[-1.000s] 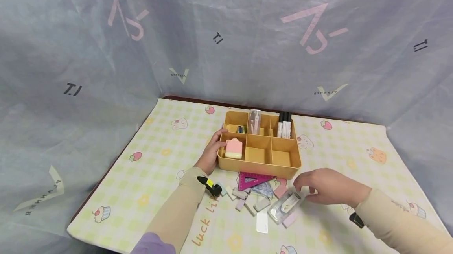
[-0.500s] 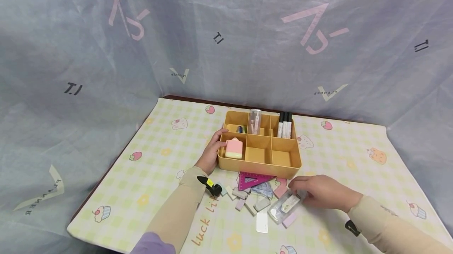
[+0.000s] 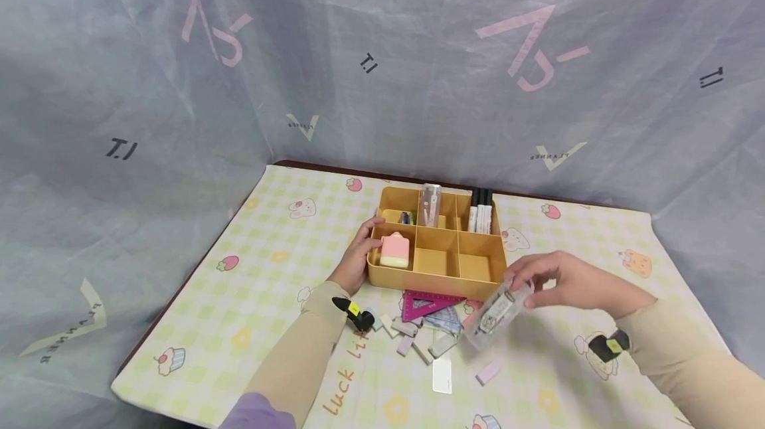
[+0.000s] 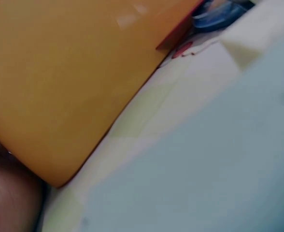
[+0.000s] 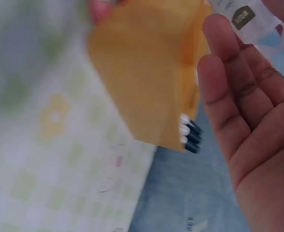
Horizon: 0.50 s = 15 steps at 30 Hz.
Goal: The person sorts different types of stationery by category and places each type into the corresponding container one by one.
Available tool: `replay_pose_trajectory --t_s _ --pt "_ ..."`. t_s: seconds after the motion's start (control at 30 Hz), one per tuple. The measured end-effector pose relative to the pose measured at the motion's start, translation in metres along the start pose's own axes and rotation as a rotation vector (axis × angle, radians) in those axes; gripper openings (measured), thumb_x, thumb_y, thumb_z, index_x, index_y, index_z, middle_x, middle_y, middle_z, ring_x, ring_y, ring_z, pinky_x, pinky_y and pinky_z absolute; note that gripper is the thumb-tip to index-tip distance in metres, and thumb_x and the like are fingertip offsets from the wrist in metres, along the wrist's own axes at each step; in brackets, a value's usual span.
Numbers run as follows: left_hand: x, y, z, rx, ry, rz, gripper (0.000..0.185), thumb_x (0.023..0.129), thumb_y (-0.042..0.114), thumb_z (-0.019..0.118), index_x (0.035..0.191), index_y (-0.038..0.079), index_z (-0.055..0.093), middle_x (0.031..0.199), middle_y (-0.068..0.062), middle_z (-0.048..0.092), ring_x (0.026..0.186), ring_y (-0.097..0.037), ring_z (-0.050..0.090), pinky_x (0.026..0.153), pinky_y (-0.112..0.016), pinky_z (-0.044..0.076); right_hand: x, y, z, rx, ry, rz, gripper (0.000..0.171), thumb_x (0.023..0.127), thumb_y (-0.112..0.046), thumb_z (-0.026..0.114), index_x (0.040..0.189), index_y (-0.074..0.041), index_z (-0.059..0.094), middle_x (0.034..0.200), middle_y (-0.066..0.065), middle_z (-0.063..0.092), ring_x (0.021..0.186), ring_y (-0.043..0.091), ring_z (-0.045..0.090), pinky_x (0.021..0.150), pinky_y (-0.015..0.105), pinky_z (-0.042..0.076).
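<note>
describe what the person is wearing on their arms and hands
Both hands, left and right, are bare. Long beige sleeves cover both arms, with a purple layer near the left elbow. A small black device with a yellow tag is strapped at each wrist.

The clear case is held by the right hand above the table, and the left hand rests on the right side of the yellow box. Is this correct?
Not quite. The head view shows the left hand on the left side of the yellow box, not the right. The rest holds: the right hand holds the clear case above the table.

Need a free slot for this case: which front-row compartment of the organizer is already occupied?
The front-left compartment of the organizer: it holds the pink-and-yellow item. The front-middle and front-right ones look bare.
</note>
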<state>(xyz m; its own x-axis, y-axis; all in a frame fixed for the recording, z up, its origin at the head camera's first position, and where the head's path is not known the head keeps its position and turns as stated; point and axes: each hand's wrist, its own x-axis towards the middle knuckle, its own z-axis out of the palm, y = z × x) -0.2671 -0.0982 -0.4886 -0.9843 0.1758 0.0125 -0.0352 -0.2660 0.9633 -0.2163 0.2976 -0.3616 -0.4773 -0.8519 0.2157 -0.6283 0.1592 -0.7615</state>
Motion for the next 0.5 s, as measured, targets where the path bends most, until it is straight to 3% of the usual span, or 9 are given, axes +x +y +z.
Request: replay_pose_trajectory --t_s 0.13,0.23,0.33,0.5 --pt "0.0 0.0 -0.001 0.01 0.001 -0.002 0.057 0.095 0.009 0.044 0.152 0.011 0.036 0.164 0.003 0.021 0.149 -0.024 0.024 0.119 -0.049 0.022 0.015 -0.008 -0.023 0.087 0.088 0.055 0.038 0.084 0.014 0.069 0.121 0.003 0.066 0.122 0.006 0.069 0.1 0.013 0.067 0.077 0.031 0.058" --pt "0.0 0.0 -0.002 0.013 0.005 -0.005 0.058 0.095 0.009 0.045 0.152 0.012 0.036 0.164 0.003 0.021 0.149 -0.024 0.023 0.119 -0.05 0.021 0.032 -0.015 -0.038 0.114 0.203 0.153 0.038 0.088 0.013 0.066 0.125 0.008 0.061 0.119 0.0 0.069 0.093 0.017 0.07 0.077 0.032 0.059" --pt "0.0 0.0 -0.002 0.009 0.007 -0.011 0.057 0.096 0.011 0.046 0.152 0.013 0.036 0.165 0.004 0.021 0.15 -0.024 0.022 0.12 -0.051 0.02 0.053 -0.02 -0.05 0.084 0.333 0.257 0.038 0.089 0.005 0.07 0.126 0.007 0.061 0.117 -0.002 0.069 0.09 0.019 0.071 0.078 0.031 0.059" --pt "0.0 0.001 -0.001 0.006 0.007 -0.013 0.057 0.095 0.01 0.046 0.152 0.012 0.036 0.165 0.003 0.022 0.15 -0.024 0.022 0.12 -0.051 0.02 0.087 -0.017 -0.063 0.042 0.497 0.368 0.046 0.091 -0.007 0.073 0.134 0.0 0.057 0.131 0.005 0.061 0.1 0.011 0.069 0.083 0.029 0.058"
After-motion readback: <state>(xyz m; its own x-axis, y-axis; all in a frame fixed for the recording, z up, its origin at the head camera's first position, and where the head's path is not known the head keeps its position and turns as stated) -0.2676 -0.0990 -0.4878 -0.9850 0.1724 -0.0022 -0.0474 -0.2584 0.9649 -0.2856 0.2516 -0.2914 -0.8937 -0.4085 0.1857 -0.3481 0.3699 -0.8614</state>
